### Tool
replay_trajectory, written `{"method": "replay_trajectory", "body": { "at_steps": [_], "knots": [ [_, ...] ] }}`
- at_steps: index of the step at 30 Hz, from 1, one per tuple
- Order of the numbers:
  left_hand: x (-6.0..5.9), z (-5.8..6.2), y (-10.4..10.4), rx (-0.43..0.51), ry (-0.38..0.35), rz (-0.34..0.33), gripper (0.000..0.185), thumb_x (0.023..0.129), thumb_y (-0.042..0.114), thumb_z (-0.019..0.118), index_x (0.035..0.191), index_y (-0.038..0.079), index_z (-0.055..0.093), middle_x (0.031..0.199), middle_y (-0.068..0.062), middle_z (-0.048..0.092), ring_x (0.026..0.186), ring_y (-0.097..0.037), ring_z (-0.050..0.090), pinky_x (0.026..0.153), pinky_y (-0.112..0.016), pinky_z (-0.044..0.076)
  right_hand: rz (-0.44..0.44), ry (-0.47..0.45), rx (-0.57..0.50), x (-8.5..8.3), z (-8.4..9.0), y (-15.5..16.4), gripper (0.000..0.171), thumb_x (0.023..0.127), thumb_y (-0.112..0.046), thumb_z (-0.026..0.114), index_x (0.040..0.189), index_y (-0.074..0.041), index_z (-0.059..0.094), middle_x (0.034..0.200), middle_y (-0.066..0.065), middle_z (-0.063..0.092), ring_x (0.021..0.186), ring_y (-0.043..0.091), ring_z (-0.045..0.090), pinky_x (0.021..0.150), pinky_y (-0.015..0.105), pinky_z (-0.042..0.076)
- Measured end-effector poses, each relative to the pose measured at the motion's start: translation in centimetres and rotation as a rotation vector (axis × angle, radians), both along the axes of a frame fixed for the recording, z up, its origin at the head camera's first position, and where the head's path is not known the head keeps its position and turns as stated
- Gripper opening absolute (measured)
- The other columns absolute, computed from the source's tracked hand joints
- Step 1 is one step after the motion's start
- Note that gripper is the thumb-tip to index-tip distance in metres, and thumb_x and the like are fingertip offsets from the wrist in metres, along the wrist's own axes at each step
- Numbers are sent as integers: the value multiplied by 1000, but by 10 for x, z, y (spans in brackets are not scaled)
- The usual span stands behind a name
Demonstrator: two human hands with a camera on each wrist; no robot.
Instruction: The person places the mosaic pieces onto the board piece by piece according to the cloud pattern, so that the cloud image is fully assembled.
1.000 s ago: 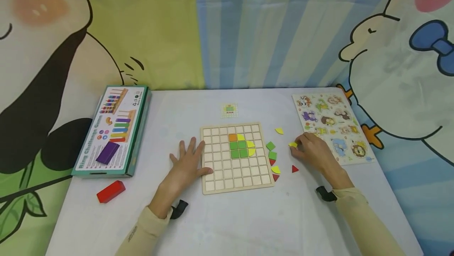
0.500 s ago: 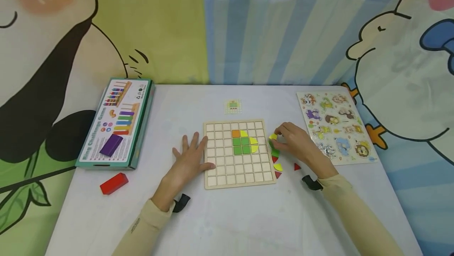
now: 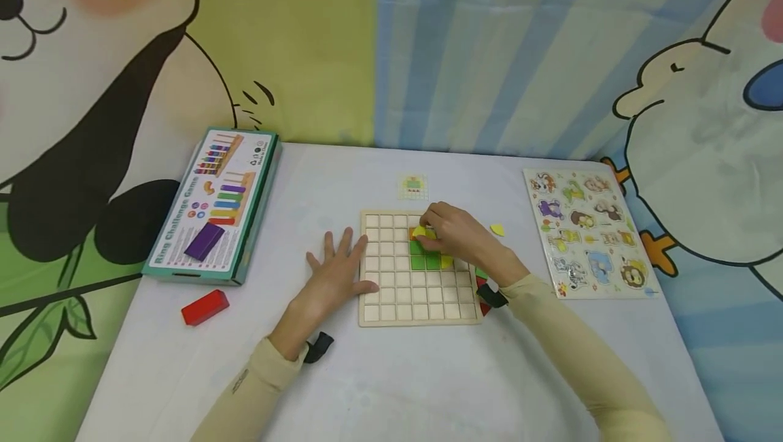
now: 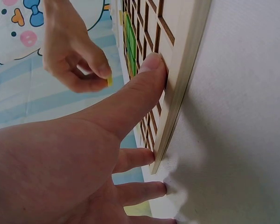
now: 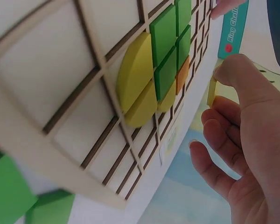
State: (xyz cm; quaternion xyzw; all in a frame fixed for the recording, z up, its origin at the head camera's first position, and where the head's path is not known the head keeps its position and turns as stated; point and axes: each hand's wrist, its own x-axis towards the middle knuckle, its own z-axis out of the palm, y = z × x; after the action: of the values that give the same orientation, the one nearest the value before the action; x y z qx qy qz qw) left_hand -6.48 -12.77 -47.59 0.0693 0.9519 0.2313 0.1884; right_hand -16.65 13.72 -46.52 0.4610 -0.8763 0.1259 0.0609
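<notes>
A wooden grid board (image 3: 391, 292) lies in the middle of the table. It holds a block of green squares (image 3: 425, 256), an orange square (image 5: 182, 74) and yellow curved pieces (image 5: 135, 70). My right hand (image 3: 431, 230) hovers over the board's upper rows and pinches a small yellow piece (image 3: 419, 231) between thumb and fingers (image 5: 233, 70). The same yellow piece (image 4: 109, 80) shows in the left wrist view. My left hand (image 3: 341, 266) lies flat on the table at the board's left edge, thumb (image 4: 151, 65) pressing on the board's frame.
A loose yellow piece (image 3: 497, 230) and green and red pieces (image 3: 482, 272) lie right of the board. An animal puzzle (image 3: 590, 231) sits far right, a game box (image 3: 214, 207) far left, a red block (image 3: 204, 307) in front of it. A small pattern card (image 3: 413, 187) lies behind the board.
My right hand picked the yellow piece off the table right of the board and carried it left over the board's upper rows. The left hand stayed put.
</notes>
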Motion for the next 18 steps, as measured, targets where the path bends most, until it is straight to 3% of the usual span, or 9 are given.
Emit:
{"method": "replay_trajectory", "body": {
  "at_steps": [10,18],
  "knots": [
    [-2,0,2,-46,11,-27,101,85,51,76,162,8,24,168,-25,9,151,-59,0,104,-87,14,12,-24,67,-10,-15,-20,30,92,-32,76,103,-4,73,95,5,67,81,16,60,73,29,54],
    [0,0,1,-21,18,-8,102,84,49,77,161,7,25,168,-27,10,150,-60,1,102,-88,13,32,-16,92,-14,-18,-28,31,92,-34,76,104,-5,73,97,5,68,83,17,61,76,32,55]
  ]
}}
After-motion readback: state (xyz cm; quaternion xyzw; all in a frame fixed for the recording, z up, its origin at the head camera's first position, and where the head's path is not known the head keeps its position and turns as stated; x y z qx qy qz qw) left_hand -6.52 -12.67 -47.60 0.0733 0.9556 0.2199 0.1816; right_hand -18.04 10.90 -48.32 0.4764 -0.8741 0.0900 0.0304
